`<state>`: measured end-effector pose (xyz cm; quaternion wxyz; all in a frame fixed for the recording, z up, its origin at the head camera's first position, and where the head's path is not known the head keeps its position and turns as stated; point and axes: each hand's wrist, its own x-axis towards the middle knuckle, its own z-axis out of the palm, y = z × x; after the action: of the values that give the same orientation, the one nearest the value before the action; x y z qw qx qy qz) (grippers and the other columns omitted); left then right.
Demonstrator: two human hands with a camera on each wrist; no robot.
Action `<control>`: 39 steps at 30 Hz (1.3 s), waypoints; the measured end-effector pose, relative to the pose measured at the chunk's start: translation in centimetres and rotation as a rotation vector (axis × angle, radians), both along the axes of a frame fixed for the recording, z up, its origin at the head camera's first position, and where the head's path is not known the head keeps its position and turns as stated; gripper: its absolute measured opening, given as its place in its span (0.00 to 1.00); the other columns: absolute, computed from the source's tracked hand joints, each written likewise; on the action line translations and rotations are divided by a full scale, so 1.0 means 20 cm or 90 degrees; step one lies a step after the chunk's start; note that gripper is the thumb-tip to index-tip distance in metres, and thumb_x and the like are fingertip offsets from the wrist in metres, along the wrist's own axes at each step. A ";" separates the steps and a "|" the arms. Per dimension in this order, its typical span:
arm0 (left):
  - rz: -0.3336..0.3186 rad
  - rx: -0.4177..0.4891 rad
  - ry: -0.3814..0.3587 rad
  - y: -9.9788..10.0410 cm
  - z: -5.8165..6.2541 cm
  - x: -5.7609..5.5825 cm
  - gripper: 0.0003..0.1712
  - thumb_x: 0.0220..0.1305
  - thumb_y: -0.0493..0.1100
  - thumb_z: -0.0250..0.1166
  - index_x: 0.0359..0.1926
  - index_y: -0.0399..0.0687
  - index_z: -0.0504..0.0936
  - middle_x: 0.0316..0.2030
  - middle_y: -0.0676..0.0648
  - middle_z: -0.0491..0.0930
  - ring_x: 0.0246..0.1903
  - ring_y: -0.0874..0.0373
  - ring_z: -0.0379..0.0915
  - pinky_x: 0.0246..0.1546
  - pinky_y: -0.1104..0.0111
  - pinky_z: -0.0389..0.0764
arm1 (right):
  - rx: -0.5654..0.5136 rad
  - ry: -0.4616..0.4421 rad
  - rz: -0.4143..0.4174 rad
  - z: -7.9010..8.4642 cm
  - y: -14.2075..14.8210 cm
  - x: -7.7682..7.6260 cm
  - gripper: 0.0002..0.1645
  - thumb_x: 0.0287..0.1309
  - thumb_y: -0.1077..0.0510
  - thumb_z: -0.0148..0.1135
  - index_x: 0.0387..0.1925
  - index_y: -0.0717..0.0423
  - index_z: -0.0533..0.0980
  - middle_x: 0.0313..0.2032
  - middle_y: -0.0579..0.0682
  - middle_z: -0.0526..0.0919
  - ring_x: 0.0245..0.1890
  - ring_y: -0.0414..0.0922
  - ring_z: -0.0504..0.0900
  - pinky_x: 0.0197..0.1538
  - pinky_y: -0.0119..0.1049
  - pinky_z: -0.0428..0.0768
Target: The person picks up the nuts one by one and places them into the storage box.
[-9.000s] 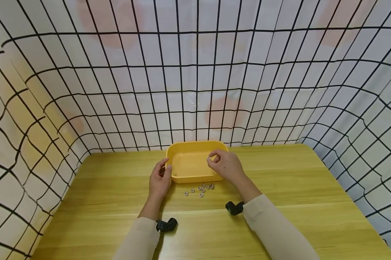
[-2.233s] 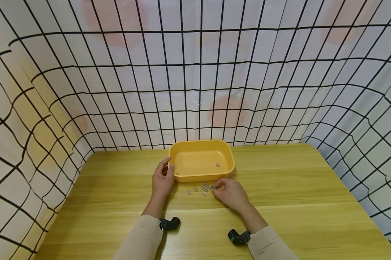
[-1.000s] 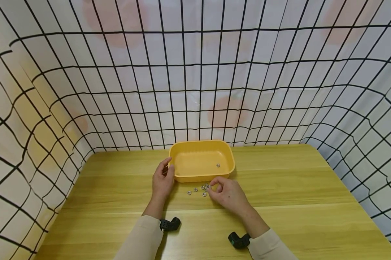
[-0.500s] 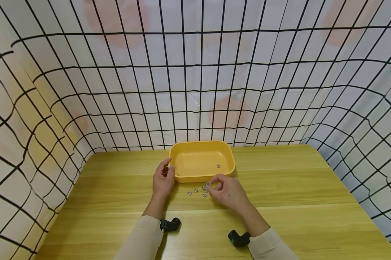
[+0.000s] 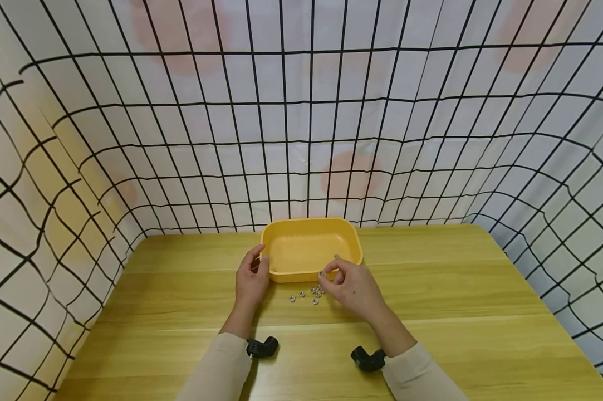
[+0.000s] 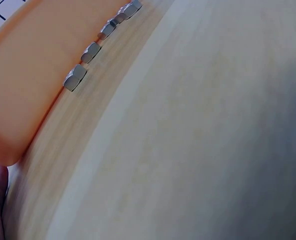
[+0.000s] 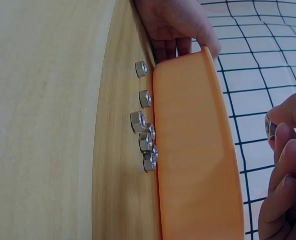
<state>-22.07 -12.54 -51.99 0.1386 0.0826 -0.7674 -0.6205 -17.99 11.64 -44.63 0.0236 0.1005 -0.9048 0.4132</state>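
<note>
Between thumb and index finger, my right hand [image 5: 355, 288] pinches a hex nut [image 5: 322, 274] at the near rim of the yellow tray [image 5: 293, 277]. In the right wrist view, the held nut [image 7: 270, 128] shows edge-on at the fingertips. My left hand [image 5: 251, 283] rests against the tray's left end, its fingers loosely bent and its thumb by the rim. Several more hex nuts [image 5: 313, 291] lie on the table just in front of the tray, most of them bunched. One nut [image 5: 337, 257] sits inside the tray, partly hidden by my right hand.
The wooden table [image 5: 181, 312] carries the tray near its back edge. A white cloth with a black grid [image 5: 291, 122] rises behind and on both sides. Black wrist cameras [image 5: 263, 347] are strapped at both sleeves.
Over the last seconds, my right hand has picked a nut from the bunch and lifted it toward the tray rim. One nut now lies in the tray. The left hand stays at the tray's end.
</note>
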 end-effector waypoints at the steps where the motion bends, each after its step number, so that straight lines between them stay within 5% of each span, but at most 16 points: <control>1: 0.000 0.000 -0.001 0.00 0.00 0.00 0.20 0.75 0.48 0.60 0.65 0.57 0.79 0.66 0.43 0.76 0.63 0.45 0.75 0.64 0.48 0.77 | 0.001 0.002 0.000 0.00 0.00 0.00 0.09 0.58 0.51 0.74 0.36 0.47 0.82 0.17 0.41 0.74 0.15 0.38 0.67 0.20 0.28 0.62; 39: -0.006 0.007 0.009 -0.01 -0.01 -0.01 0.20 0.74 0.47 0.60 0.64 0.56 0.80 0.65 0.43 0.77 0.62 0.45 0.76 0.64 0.48 0.77 | 0.034 0.095 -0.014 0.09 -0.04 -0.19 0.10 0.61 0.48 0.70 0.39 0.48 0.83 0.16 0.41 0.77 0.14 0.41 0.70 0.22 0.33 0.67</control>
<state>-22.18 -12.67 -52.14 0.1407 0.0754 -0.7632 -0.6261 -21.82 10.92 -42.84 0.0924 0.1218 -0.9122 0.3802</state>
